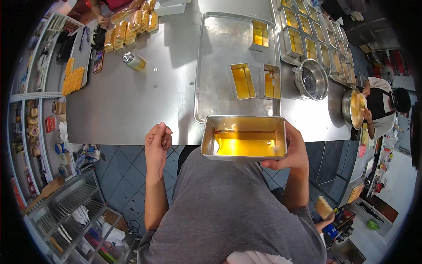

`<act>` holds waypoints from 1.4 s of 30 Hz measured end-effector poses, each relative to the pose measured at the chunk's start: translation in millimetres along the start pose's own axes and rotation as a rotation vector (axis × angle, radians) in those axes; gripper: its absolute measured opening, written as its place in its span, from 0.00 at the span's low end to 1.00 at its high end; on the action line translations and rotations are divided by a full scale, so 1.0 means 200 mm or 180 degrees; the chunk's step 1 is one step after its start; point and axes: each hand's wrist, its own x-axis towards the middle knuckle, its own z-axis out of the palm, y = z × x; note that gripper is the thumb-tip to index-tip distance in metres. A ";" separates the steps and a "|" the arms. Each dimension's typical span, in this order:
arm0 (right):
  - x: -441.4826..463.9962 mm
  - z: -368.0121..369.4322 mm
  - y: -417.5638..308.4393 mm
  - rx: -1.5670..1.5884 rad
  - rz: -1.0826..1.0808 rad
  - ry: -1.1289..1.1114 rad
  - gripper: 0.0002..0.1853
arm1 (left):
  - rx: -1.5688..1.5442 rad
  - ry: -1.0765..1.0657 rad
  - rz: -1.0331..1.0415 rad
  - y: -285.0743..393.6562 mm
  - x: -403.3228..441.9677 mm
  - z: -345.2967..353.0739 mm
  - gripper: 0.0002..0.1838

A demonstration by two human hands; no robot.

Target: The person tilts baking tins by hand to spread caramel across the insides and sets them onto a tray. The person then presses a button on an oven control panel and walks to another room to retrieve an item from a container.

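Note:
My right hand (295, 147) grips the right end of a rectangular metal tin (246, 157), its open top facing me and yellow-amber liquid or coating inside. At the left, my left hand (158, 137) is raised near the table's front edge, its fingers curled together; whether anything small is between them is hidden. Beyond the held tin lies a large metal tray (215, 66). Three similar tins rest on it: one tilted at the middle (242, 81), one at the right (271, 83) and one at the back (260, 34), all amber inside.
Many tins (310, 31) fill trays at the back right, beside a metal bowl (313, 81). A jar (134, 61) and bagged food (127, 31) stand on the left. A person (380, 103) works at a large bowl (351, 108). Wire racks (79, 198) flank the left.

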 end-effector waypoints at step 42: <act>-0.04 0.05 -0.46 -0.3893 -0.2352 0.1642 0.42 | -0.0264 -0.0359 0.0215 0.02 0.10 -0.19 0.17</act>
